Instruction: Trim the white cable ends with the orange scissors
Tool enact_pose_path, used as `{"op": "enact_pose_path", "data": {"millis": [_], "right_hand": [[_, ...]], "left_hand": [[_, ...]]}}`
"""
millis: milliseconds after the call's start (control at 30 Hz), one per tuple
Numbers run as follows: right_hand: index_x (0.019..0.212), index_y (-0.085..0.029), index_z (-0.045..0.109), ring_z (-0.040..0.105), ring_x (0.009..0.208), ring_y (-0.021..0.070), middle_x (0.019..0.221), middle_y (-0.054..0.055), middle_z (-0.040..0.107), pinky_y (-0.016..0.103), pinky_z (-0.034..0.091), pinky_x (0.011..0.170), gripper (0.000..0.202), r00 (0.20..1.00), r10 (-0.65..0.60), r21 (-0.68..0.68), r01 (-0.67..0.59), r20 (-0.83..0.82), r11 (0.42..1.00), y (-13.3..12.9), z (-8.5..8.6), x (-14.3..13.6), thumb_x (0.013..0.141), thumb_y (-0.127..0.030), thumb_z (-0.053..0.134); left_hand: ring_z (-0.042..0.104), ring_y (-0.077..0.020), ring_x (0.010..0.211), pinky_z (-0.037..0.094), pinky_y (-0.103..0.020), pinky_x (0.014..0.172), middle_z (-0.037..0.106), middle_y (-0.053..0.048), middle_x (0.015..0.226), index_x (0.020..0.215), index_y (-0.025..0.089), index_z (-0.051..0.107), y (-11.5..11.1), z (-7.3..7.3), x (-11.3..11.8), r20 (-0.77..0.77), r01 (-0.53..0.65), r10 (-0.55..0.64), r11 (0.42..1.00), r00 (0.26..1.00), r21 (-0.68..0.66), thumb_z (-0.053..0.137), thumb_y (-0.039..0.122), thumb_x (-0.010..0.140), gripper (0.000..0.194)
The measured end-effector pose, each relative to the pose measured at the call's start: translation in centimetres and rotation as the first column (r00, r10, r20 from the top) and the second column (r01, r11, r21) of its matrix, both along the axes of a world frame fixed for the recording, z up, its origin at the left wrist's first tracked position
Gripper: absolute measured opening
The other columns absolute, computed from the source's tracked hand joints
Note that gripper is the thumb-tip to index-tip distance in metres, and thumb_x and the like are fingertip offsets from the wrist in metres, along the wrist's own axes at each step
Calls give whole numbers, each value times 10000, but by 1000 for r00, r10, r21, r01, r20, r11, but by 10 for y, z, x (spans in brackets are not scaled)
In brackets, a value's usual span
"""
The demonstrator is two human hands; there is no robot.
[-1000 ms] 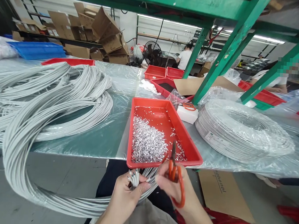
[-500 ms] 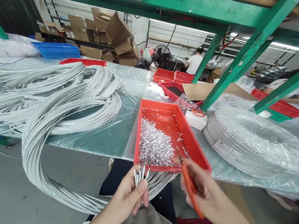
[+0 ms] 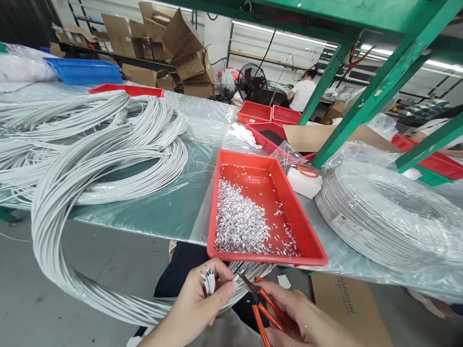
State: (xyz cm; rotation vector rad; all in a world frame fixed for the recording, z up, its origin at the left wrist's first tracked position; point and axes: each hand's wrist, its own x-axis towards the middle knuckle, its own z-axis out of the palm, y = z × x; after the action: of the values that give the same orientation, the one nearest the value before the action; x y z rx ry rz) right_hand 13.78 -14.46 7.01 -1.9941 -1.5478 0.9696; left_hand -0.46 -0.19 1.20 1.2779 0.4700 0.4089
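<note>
My left hand point(image 3: 204, 295) is closed around several white cables, whose cut ends point(image 3: 208, 280) poke up between the fingers. One cable end is pinched between thumb and forefinger. My right hand point(image 3: 303, 320) grips orange-handled pliers point(image 3: 262, 311), their handles spread apart. The dark jaws meet the pinched cable end beside my left thumb; whether they are closed on it I cannot tell. Just beyond both hands stands a red tray point(image 3: 301, 212) with a heap of small shiny metal pieces point(image 3: 239, 220). The long bundle of white cables point(image 3: 95, 296) runs from the table to my lap.
Coiled white cables point(image 3: 138, 133) cover the table's left side. A plastic-wrapped cable coil point(image 3: 393, 225) lies at right, near a white box point(image 3: 304, 181) with an orange-handled tool on it. Green frame posts point(image 3: 376, 99) rise above the table. Other people sit farther back.
My right hand has moved from the tray's front edge down and left, bringing the pliers' jaws to the cable end. The handles have spread. My left hand has turned its cable ends slightly leftward.
</note>
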Motion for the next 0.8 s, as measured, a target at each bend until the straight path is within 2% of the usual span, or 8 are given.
{"op": "enact_pose_path", "data": {"millis": [67,200,267,467,633,800], "right_hand": [[1182,-203,506,555,749,205,816,52,603,328,476,673,375,1000,17,9,-17,10,1000,0,2,0,810,-231,471],[1095,-215,560,551,745,195,831,25,608,277,469,640,437,1000,1,-15,0,31,1000,-1,4,0,662,-158,586],[1080,-217,564,550,736,193,836,20,609,269,466,628,451,999,-1,-42,3,47,999,0,4,0,636,-147,599],[1240,-212,448,567,775,201,845,50,601,310,472,697,403,998,37,-14,-36,59,999,-3,-1,3,839,-244,475],[1229,-232,472,582,768,219,827,58,616,316,480,669,381,995,42,30,-45,86,999,-7,-5,5,850,-269,488],[1176,-257,532,585,734,228,802,56,637,312,470,626,331,987,80,14,-82,138,996,-4,5,8,848,-251,487]], "left_hand": [[293,-31,337,248,-144,320,389,85,472,678,166,522,1,1,1,-4,-13,13,1000,1000,5,645,433,706,296],[326,-43,356,262,-161,348,399,76,463,642,160,516,2,1,2,-28,-18,18,1000,999,17,667,419,682,303],[322,-44,368,255,-167,360,402,74,470,633,158,513,2,2,2,-22,-22,22,1000,1000,17,671,411,679,302],[337,-57,436,266,-179,416,441,54,498,612,144,533,1,0,2,8,-34,34,999,999,0,717,363,642,287],[353,-72,432,284,-199,431,444,43,468,625,132,598,6,2,2,-15,22,-23,997,1000,-70,720,427,623,319],[473,-123,489,365,-243,520,578,-27,502,613,130,652,11,2,-1,36,166,-163,975,986,-145,712,466,627,341]]}}
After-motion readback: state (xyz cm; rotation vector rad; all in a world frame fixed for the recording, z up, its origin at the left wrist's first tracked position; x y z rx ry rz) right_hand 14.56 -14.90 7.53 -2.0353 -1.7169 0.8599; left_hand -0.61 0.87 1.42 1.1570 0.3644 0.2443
